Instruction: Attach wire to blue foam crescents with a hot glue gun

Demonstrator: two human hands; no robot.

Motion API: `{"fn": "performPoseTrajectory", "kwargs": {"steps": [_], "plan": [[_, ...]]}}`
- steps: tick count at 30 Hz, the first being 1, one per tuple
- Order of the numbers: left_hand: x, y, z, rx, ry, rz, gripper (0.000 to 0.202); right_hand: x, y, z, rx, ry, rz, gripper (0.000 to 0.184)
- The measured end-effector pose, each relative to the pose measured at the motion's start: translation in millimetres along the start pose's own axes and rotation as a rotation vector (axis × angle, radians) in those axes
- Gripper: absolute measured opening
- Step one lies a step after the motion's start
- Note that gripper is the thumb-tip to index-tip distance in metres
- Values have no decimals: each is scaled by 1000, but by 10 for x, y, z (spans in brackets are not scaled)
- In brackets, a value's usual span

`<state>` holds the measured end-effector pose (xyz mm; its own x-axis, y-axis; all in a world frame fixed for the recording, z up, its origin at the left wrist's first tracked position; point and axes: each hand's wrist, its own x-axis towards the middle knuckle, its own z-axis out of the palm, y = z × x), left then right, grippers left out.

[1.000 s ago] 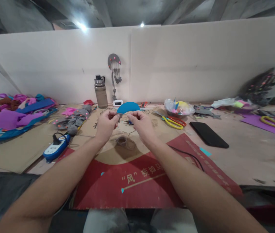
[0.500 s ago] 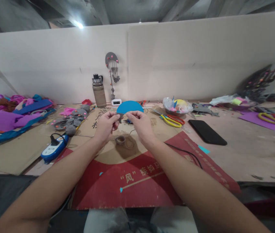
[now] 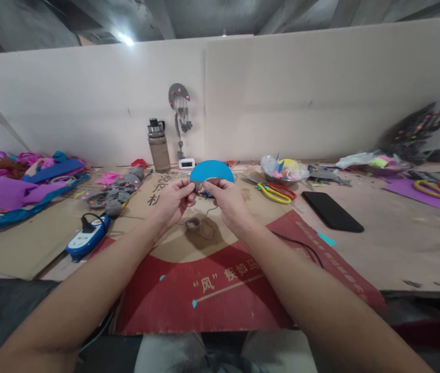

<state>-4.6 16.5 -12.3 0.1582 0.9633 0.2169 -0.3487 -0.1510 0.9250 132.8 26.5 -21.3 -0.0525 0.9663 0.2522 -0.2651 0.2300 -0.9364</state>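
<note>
A blue half-round felt piece (image 3: 212,170) is held upright above the table, flat edge down. My left hand (image 3: 175,199) pinches its lower left corner with closed fingers. My right hand (image 3: 229,201) pinches the lower edge near the middle, fingers closed too. Below the hands a small spool of thread (image 3: 194,224) lies on the cardboard sheet (image 3: 220,290), and a thin thread runs up from it toward my fingers.
Yellow and red scissors (image 3: 276,192), a black phone (image 3: 331,211) and a bowl of scraps (image 3: 285,171) lie to the right. A blue power strip (image 3: 85,239), grey felt pieces (image 3: 114,194) and a felt pile (image 3: 21,184) sit left. A water bottle (image 3: 158,146) stands at the back wall.
Both hands have drawn a little closer together and shifted slightly right with the blue felt piece; the view has tipped a bit. Nothing was let go.
</note>
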Motion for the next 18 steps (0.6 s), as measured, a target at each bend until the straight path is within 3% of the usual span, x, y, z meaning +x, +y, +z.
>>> {"fn": "performPoseTrajectory", "kwargs": {"steps": [4, 10, 18], "plan": [[26, -18, -33, -62, -78, -61, 16, 23, 43, -12, 58, -69, 63, 22], [49, -42, -65, -12, -52, -105, 17, 10, 24, -13, -3, -69, 27, 24], [-12, -76, 13, 103, -71, 14, 14, 27, 38, -2, -99, -36, -39, 25]]}}
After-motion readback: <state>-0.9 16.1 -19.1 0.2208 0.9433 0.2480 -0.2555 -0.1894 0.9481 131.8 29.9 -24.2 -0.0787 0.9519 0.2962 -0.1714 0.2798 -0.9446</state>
